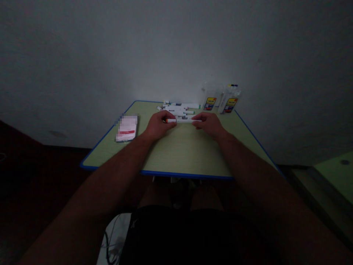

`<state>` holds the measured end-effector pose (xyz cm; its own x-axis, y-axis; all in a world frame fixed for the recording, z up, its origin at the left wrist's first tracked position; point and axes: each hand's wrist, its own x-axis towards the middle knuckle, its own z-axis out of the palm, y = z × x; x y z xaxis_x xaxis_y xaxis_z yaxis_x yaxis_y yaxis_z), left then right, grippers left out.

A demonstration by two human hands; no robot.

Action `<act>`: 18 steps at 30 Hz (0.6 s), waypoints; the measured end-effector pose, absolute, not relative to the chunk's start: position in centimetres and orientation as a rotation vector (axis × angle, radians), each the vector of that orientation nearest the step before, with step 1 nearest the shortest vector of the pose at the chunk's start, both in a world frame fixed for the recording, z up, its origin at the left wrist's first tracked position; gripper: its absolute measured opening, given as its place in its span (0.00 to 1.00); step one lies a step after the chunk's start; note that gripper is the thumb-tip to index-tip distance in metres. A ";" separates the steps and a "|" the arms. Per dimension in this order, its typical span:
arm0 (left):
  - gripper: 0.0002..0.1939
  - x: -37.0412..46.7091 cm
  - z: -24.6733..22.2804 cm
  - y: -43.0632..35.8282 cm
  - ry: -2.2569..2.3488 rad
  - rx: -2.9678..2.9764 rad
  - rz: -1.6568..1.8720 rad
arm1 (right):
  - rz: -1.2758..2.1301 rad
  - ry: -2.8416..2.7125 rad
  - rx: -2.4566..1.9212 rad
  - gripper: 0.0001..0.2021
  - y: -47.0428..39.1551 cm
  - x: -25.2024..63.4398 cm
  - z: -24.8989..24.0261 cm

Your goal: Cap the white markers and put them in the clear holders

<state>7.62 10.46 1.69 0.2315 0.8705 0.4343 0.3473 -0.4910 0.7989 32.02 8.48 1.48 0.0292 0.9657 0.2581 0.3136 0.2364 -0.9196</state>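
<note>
A white marker [184,120] with an orange end lies level between my two hands, above the table's middle. My left hand [160,124] pinches its orange end. At the marker's other end, the fingers of my right hand [209,123] are closed on it. Just beyond my hands a loose pile of white markers [176,109] lies on the table, some with green or dark tips. Part of the pile is hidden behind the held marker and my fingers.
A clear case [210,101] with a yellow label stands at the back right, beside another clear case [230,103] with several markers in it. A phone-like flat device [127,128], its screen blurred, lies at the left. The table [187,154] has a blue edge and meets the wall [176,48].
</note>
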 end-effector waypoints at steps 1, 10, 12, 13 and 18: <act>0.09 7.7 1.8 10.3 1.112 1.949 1.220 | 0.807 -1.499 -1.268 0.12 8.4 32.0 1.5; 0.10 8.0 2.0 9.9 1.092 1.939 1.205 | 0.825 -1.541 -1.308 0.11 8.2 32.2 1.5; 0.10 8.0 1.9 9.9 1.073 1.945 1.216 | 0.824 -1.543 -1.321 0.10 8.2 32.2 1.5; 0.10 8.0 1.9 9.9 1.069 1.948 1.219 | 0.820 -1.541 -1.329 0.10 8.2 32.1 1.5; 0.10 8.1 2.1 9.9 1.102 1.948 1.200 | 0.824 -1.518 -1.351 0.08 8.0 31.9 1.8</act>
